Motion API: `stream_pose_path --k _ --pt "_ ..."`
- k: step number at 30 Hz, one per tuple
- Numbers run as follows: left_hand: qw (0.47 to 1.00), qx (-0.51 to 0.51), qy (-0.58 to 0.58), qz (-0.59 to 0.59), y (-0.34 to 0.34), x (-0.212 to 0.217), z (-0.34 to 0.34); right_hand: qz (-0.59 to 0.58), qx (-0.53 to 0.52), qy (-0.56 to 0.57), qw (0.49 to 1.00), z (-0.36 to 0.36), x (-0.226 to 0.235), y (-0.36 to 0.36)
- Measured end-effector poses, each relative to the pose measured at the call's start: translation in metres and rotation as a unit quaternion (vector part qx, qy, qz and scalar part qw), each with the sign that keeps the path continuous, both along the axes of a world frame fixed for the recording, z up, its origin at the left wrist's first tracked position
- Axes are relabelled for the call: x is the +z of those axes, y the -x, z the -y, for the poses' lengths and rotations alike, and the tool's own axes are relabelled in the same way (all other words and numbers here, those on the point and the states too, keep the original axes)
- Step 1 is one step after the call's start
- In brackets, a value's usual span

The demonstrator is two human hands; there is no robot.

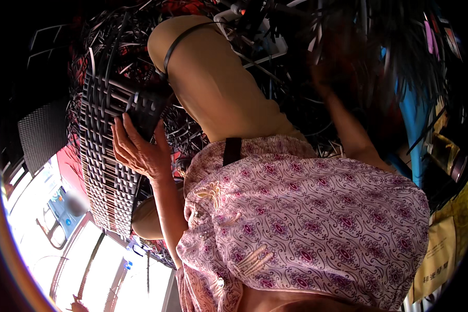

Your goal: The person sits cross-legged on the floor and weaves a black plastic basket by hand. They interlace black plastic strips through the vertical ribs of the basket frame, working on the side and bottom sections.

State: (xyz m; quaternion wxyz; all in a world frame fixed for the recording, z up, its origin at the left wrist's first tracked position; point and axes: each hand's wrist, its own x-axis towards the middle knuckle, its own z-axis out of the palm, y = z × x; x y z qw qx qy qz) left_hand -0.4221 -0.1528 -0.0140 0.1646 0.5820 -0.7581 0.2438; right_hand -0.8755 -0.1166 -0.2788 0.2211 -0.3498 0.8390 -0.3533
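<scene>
A woven basket of dark, glossy flat strips stands tilted at the left, beside my leg. My left hand grips its upper edge, fingers spread across the woven face and thumb on the darker adjoining side. Loose strip ends stick up from the weave above that hand. My right hand reaches forward at the upper right, next to a hanging mass of dark strips. Shadow and blur hide its fingers, so what it touches does not show. One long dark strip curves over my knee.
Tangled dark strips heap up beyond the basket, with red showing among them. A white plastic frame lies past my knee. Blue material hangs at the right, above a yellowish paper bag. A dark mesh panel is at far left.
</scene>
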Motion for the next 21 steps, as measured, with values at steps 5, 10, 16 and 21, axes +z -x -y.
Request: stream_pose_path --k 5,10,16,21 --pt "1.0 0.01 -0.009 0.005 -0.009 -0.006 -0.003 -0.056 -0.003 -0.187 0.981 -0.001 -0.044 0.076" --pt "1.0 0.017 -0.016 0.0 -0.013 -0.008 -0.003 -0.064 0.033 -0.237 0.969 0.002 -0.053 0.087" --pt "0.999 0.029 -0.023 0.005 -0.011 -0.007 -0.003 -0.07 0.065 -0.26 0.961 -0.001 -0.047 0.092" --pt "0.999 0.021 -0.027 -0.007 -0.018 -0.007 -0.005 -0.074 0.092 -0.278 0.953 -0.009 -0.037 0.092"
